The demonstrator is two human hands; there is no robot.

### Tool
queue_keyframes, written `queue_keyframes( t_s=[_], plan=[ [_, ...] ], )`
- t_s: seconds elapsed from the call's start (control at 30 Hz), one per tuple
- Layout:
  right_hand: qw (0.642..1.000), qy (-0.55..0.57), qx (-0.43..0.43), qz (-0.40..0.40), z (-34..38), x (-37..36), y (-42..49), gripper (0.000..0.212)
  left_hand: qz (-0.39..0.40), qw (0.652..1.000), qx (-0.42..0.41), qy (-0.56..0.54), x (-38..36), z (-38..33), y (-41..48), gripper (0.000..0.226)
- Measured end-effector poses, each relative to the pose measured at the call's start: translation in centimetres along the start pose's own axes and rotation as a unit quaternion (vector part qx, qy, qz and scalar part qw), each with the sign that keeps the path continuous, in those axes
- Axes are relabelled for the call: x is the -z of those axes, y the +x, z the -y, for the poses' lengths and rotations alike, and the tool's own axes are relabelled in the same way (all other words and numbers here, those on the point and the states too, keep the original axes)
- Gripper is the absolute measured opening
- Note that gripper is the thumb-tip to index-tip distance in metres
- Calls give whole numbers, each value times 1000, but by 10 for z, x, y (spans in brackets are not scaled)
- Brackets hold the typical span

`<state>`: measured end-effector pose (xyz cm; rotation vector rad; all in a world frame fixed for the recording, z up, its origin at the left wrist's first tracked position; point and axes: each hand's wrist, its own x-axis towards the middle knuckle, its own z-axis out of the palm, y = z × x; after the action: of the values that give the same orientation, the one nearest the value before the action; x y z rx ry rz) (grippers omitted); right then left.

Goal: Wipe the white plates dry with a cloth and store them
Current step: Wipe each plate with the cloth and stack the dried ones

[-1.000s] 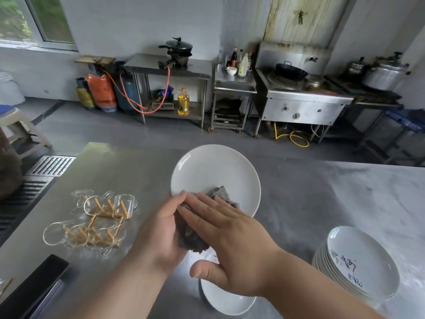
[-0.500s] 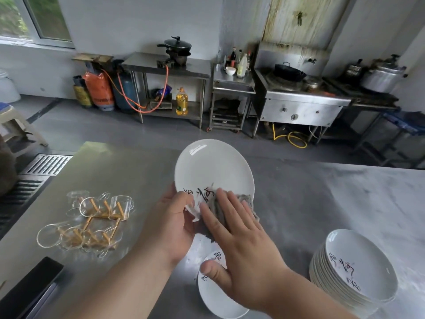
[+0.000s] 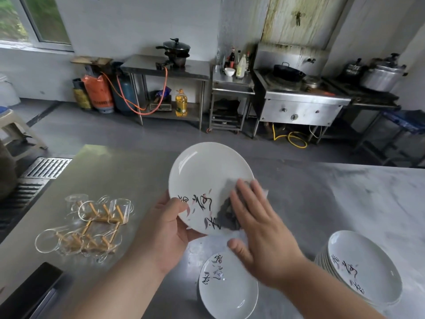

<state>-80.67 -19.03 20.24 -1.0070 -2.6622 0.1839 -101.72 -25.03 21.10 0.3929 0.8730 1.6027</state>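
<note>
A round white ceramic plate with black brush lettering [image 3: 207, 178] is held tilted above the grey steel table [image 3: 333, 194], with the left hand [image 3: 161, 229] closing its grip on the rim at 8 o'clock. The right hand [image 3: 264, 238], grip open and fingers straight, presses a dark grey cloth [image 3: 226, 218] on the plate's face at 4 o'clock. A stack of matching plates [image 3: 365, 275] stands on the table at 4 o'clock, and a single lettered plate [image 3: 230, 293] lies at 6.

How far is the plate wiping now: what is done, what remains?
Done: unclear; a single plate lies apart on the counter, perhaps already wiped. In hand: the left hand grips a tilted plate while the right hand presses the cloth on it. Left: probably the stack at the right, then storing.
</note>
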Motion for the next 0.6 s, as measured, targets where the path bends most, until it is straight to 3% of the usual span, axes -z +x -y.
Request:
queue_keyframes(
  t_s=[0.17, 0.3, 0.4, 0.47, 0.6],
  plan=[
    [998, -63, 13, 9, -25, 32, 42, 106, 55, 988, 15, 142, 5, -11, -4, 40],
    [987, -92, 129, -38, -3, 38, 66, 104, 85, 967, 28, 238, -10, -11, -9, 33],
    [977, -77, 189, -58, 13, 31, 67, 99, 85, 968, 27, 236, -13, -7, -14, 39],
    [981, -97, 163, -47, 5, 35, 63, 98, 84, 974, 38, 205, -12, -8, -17, 33],
    [994, -109, 25, 14, -11, 37, 51, 105, 84, 975, 42, 202, -12, -9, -21, 40]
  ],
)
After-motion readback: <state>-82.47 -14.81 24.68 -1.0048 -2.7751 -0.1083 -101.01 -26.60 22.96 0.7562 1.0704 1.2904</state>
